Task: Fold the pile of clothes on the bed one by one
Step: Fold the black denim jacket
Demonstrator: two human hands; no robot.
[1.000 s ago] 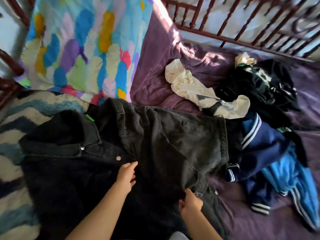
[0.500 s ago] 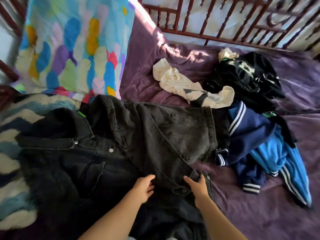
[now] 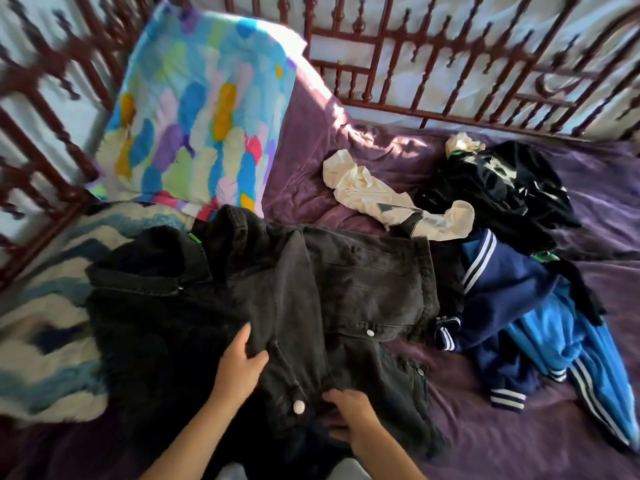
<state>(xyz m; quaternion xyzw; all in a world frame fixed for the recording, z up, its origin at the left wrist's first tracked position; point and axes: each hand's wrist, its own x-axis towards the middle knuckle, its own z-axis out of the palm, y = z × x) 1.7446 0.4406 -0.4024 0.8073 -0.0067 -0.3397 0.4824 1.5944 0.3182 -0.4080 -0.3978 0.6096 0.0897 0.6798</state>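
Observation:
A black denim jacket (image 3: 346, 285) with metal buttons lies spread across the purple bed sheet (image 3: 519, 445) in front of me. My left hand (image 3: 240, 367) pinches a fold of its front panel near the middle. Just to the right, my right hand (image 3: 349, 415) grips the jacket's lower edge beside a silver button. To the right lies a pile: a navy jacket with white stripes (image 3: 502, 306), a bright blue garment (image 3: 568, 344), black clothes (image 3: 498, 188) and a cream shirt (image 3: 381, 199).
A colourful feather-print pillow (image 3: 197, 123) leans at the back left. A blue and white fuzzy blanket (image 3: 45, 327) covers the left side. A dark red metal bed rail (image 3: 450, 81) runs along the back and the left.
Both hands slid down toward me along the jacket and now hold its fabric. The jacket's right panel has been drawn over the middle. The camera tilted up.

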